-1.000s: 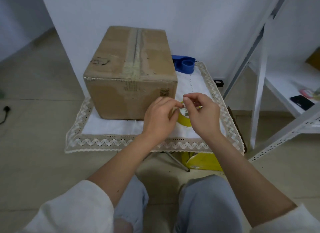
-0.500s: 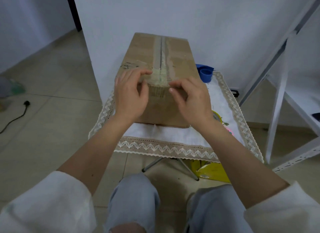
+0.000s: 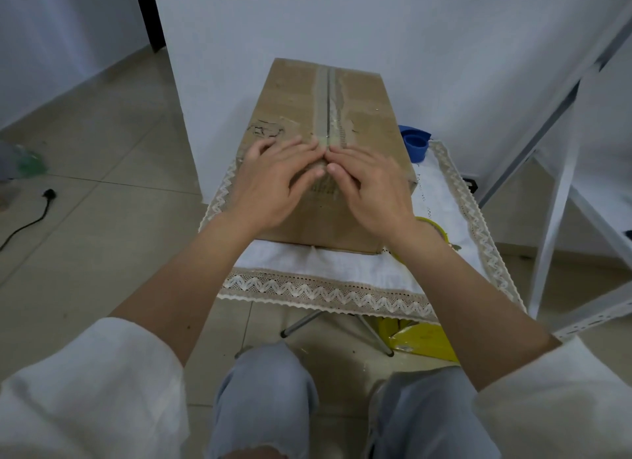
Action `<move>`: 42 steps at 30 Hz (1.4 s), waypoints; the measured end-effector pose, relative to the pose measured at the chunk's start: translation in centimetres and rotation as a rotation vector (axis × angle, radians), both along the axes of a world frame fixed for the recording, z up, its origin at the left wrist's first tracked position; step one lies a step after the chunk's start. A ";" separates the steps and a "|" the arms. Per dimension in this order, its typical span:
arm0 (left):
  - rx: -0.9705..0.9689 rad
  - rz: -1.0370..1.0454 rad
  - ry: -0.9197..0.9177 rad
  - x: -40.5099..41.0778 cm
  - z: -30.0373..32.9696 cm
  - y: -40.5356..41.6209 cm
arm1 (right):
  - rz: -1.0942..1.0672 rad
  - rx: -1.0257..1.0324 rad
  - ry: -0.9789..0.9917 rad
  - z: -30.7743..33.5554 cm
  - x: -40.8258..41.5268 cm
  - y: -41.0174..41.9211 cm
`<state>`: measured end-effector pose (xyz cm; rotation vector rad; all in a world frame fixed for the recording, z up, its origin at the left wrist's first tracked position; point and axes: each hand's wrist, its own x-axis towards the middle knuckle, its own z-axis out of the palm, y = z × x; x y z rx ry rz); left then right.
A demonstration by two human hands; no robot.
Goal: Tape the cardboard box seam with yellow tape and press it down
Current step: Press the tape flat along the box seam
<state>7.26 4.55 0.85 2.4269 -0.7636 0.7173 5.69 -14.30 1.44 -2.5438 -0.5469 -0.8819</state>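
Observation:
A brown cardboard box [image 3: 284, 92] stands on a small table with a lace-edged cloth [image 3: 325, 291]. A seam [image 3: 330, 103] runs down the middle of the box top, with pale tape strips along it. My left hand [image 3: 273, 181] and my right hand [image 3: 369, 185] lie flat over the box's near top edge, fingertips meeting at the seam. Both hands hold nothing. A roll of yellow tape [image 3: 436, 228] lies on the cloth to the right of the box, mostly hidden by my right wrist.
A blue tape dispenser [image 3: 415, 144] sits behind the box on the right. A white metal shelf frame [image 3: 554, 198] stands at the right. A yellow bag [image 3: 424, 339] lies under the table. A black cable [image 3: 27, 219] runs on the tiled floor at left.
A second ago both hands were at the yellow roll beside the box. They moved onto the box's near edge and now lie flatter, fingertips together at the seam. The camera tilted closer.

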 end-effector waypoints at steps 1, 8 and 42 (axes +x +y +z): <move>0.009 -0.004 -0.010 0.1 -0.1 0.1 | -0.001 -0.017 -0.025 -0.2 0.0 -0.1; 0.034 -0.002 -0.063 0.5 -0.5 0.1 | -0.020 -0.130 -0.217 -1.1 0.2 -0.6; 0.090 -0.041 -0.134 0.8 -1.3 0.8 | -0.050 -0.279 -0.242 -1.9 -0.3 -0.9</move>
